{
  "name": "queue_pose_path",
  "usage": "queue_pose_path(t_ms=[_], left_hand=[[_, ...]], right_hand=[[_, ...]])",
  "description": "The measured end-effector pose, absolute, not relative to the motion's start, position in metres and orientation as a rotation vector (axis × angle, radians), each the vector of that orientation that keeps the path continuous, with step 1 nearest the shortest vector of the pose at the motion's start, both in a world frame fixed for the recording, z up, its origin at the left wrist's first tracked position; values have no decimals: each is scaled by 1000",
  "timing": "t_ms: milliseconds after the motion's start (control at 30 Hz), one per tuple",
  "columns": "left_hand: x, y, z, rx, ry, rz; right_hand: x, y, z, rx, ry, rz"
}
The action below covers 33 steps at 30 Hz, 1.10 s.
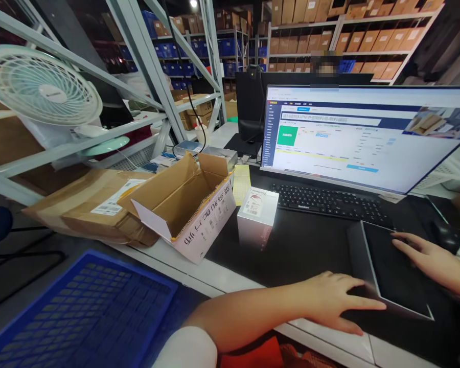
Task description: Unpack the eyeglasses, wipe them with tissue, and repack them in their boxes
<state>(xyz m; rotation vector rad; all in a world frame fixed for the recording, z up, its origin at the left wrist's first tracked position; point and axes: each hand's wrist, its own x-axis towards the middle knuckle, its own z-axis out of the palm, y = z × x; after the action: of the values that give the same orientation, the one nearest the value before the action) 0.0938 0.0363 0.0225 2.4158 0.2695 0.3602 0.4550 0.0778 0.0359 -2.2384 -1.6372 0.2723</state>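
A flat open box with pale edges and silvery sides (372, 278) lies on the black desk mat, with a black panel or insert (396, 268) filling its inside. My left hand (331, 301) is at the near left side of this box, its fingers spread and its fingertips close to the wall; whether they touch cannot be made out. Over the box's far right part, my right hand (425, 253) reaches in from the right with fingers extended onto the black insert. A small white box with a label (266, 204) stands upright to the left of my hands.
An open cardboard carton (203, 225) stands at the left desk edge beside a taped parcel (95, 204). Below is a blue crate (138, 286). A keyboard (325, 202), monitor (329, 148) and mouse (444, 235) are behind my hands. A fan (49, 92) stands left, by the metal rack.
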Motion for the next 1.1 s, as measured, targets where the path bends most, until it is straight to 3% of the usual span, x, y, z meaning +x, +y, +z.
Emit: queue_pose_path(t_ms=[100,267,400,633,900,1100], left_hand=[[97,34,19,2462,268,376],[104,35,8,2497,372,381],[101,39,9,2447,353,341],[92,42,23,2117,497,340],[102,54,9,1813,977,867],[86,100,14,1942,975,1092]], right_hand=[[440,87,35,-2182,-1665,487],[410,100,52,-2060,-1583,551],[397,96,63,-2219,-1339,514],[387,79,56,-2200,-1096,557],[350,36,67,-2153,-1376,386],[312,16,48,-1961,-1525,434]])
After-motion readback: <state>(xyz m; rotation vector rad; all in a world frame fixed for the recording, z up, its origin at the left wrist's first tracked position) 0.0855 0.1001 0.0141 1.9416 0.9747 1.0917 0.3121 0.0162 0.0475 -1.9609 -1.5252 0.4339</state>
